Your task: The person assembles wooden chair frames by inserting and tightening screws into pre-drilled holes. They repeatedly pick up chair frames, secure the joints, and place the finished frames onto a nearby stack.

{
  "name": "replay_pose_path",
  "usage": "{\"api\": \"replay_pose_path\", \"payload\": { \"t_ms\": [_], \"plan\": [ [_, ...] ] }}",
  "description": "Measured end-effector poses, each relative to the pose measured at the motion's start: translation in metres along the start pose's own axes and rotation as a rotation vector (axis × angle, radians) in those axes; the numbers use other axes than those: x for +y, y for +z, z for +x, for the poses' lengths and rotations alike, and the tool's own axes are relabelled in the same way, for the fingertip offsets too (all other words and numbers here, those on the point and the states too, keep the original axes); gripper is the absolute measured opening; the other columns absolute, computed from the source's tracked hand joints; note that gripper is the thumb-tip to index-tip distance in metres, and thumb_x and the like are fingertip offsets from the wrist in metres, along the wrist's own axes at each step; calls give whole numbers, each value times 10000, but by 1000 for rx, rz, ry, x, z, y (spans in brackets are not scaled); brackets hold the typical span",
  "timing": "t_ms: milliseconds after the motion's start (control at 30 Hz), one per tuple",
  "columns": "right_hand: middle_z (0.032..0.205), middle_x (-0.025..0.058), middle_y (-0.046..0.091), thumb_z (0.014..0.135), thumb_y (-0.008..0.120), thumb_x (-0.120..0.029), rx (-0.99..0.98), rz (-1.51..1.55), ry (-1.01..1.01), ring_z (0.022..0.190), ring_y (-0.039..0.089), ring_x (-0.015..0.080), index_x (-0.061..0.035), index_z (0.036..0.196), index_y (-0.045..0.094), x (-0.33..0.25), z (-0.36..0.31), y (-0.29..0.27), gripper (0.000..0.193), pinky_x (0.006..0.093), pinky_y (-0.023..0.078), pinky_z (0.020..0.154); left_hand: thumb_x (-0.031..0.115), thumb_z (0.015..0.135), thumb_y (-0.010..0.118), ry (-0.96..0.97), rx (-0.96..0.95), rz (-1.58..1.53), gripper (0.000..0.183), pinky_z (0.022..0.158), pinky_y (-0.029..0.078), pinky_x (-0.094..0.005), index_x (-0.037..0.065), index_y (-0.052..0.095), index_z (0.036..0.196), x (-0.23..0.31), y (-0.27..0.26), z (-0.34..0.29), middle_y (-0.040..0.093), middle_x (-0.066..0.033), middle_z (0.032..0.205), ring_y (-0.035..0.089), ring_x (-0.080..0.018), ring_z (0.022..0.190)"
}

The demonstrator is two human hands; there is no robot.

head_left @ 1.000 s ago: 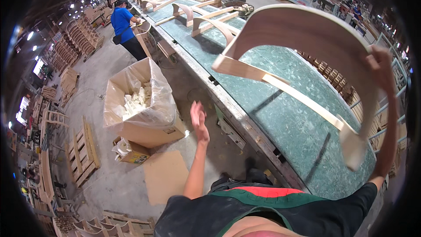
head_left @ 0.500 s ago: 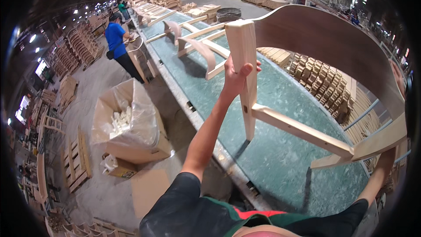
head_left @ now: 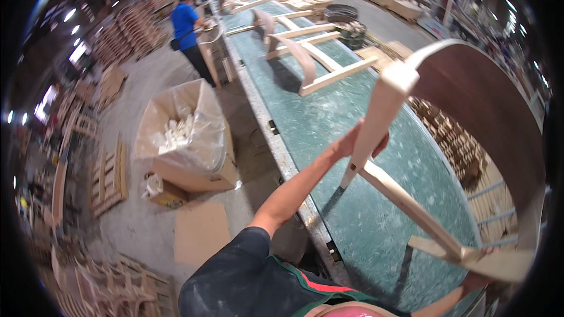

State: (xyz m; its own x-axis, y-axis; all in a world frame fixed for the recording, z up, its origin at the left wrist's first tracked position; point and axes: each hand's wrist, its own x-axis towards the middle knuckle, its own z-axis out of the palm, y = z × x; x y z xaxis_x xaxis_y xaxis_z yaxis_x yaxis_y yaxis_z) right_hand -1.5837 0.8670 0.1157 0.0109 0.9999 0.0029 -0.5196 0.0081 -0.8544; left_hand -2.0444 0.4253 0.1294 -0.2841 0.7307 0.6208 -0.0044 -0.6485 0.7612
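Observation:
A pale wooden chair frame point(head_left: 411, 205) stands tilted in front of me, with a wide, curved dark-brown panel point(head_left: 479, 91) joining its tops. My left hand point(head_left: 351, 142) is closed round its left leg point(head_left: 379, 108), with fingertips showing on the leg's far side. The foot of that leg is at the green worktop point(head_left: 317, 135). Low at the right, my right hand point(head_left: 477, 280) grips the other leg point(head_left: 499, 263) from beneath; most of its fingers are hidden behind the wood.
More frames with curved panels point(head_left: 296, 56) lie farther along the worktop. Left of it stands a lined carton point(head_left: 220, 164) of small pale pieces. Beyond that, a person in a blue shirt point(head_left: 185, 23) works at the table's edge. Stacked wooden parts point(head_left: 452, 135) sit past the right edge.
The chair frame has tipped, its left leg now leaning right at the top. My left hand has moved lower on that leg. My view has shifted, and the right hand appears lower.

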Motion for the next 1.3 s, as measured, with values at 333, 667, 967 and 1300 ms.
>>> {"api": "replay_pose_path", "payload": {
  "t_ms": [333,667,967,1300],
  "plan": [
    [1026,150,504,789,449,-644,-1475,530,174,890,499,275,-3,1196,446,-38,-263,98,759,410,413,822,682,863,346,137,343,256,710,379,438,-263,0,521,953,270,111,-212,509,-93,740,534,-149,487],
    [982,108,529,820,429,-645,-2083,635,984,800,481,225,-51,1153,462,68,-670,197,682,370,426,678,614,894,323,372,1329,631,643,444,435,-276,-1,510,907,441,481,-638,496,-63,704,493,-146,504],
    [721,95,534,827,366,-712,-2879,-487,1401,585,546,228,-64,941,524,-34,-1170,-60,677,389,493,558,650,886,263,1136,2607,467,673,416,404,-276,16,488,879,350,838,-753,486,-70,707,446,-148,483],
    [706,98,553,851,349,-673,-4098,-615,1220,627,571,235,-26,942,540,-231,-1377,-498,680,374,497,647,684,834,275,2251,3175,584,742,500,456,-328,1,485,1036,232,947,-680,552,-155,670,562,-255,563]
  ]
}}
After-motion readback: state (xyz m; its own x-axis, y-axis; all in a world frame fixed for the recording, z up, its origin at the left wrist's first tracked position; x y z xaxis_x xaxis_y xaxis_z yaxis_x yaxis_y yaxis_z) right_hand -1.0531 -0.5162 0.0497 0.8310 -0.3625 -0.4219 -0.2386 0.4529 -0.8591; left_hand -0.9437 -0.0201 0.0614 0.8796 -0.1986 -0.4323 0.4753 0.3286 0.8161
